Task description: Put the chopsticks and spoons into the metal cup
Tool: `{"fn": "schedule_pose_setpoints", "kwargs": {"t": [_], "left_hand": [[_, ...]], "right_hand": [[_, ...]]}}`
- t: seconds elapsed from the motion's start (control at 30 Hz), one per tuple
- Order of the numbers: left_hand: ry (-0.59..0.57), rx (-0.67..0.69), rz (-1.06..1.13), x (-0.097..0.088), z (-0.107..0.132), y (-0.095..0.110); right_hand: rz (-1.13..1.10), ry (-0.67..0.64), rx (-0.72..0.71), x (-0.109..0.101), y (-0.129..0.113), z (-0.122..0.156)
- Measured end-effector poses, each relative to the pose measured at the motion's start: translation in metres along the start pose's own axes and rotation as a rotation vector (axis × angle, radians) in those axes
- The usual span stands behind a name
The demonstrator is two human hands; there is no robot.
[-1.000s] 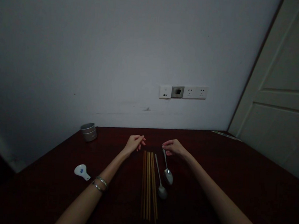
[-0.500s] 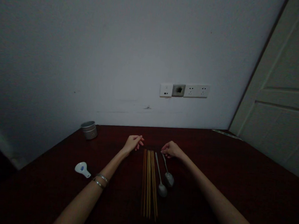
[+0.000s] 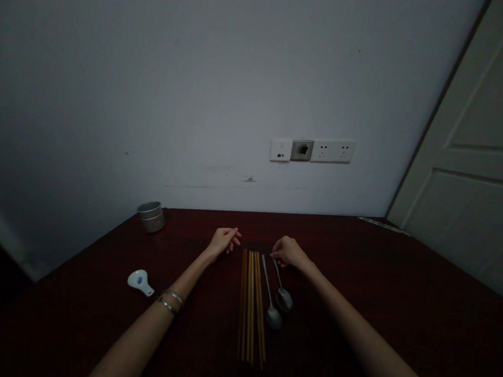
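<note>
Several wooden chopsticks (image 3: 250, 303) lie side by side on the dark red table, pointing away from me. Just right of them is a long-handled metal spoon (image 3: 273, 316), and beside it a second, larger-bowled metal spoon (image 3: 284, 300). My right hand (image 3: 287, 251) pinches the far end of the larger spoon's handle, its bowl towards me. My left hand (image 3: 224, 241) hovers or rests near the chopsticks' far ends, holding nothing, with fingers loosely bent and apart. A white ceramic spoon (image 3: 140, 282) with a blue mark lies left of my left forearm.
At the back left of the table (image 3: 338, 235) stands a grey metal cup (image 3: 151, 217). The wall behind carries sockets and a switch (image 3: 312, 151). A pale strip (image 3: 382, 224) lies along the back right edge, close to a door (image 3: 472, 169).
The view has shifted very slightly. Both hands, the chopsticks and the spoons keep the same places relative to one another.
</note>
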State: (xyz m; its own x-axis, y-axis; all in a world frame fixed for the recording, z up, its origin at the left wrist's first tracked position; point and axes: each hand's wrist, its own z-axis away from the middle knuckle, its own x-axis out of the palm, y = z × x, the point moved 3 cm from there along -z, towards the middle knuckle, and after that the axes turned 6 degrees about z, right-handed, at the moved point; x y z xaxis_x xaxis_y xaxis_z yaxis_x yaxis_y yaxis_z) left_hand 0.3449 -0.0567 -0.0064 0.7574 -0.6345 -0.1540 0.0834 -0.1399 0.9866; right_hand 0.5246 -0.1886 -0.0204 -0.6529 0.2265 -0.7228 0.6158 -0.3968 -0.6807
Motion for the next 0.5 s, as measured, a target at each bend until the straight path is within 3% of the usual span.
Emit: {"fn": "schedule_pose_setpoints", "kwargs": {"t": [0.5], "left_hand": [[-0.009, 0.000, -0.023, -0.002, -0.003, -0.008]], "right_hand": [[0.099, 0.058, -0.052, -0.003, -0.005, 0.010]]}}
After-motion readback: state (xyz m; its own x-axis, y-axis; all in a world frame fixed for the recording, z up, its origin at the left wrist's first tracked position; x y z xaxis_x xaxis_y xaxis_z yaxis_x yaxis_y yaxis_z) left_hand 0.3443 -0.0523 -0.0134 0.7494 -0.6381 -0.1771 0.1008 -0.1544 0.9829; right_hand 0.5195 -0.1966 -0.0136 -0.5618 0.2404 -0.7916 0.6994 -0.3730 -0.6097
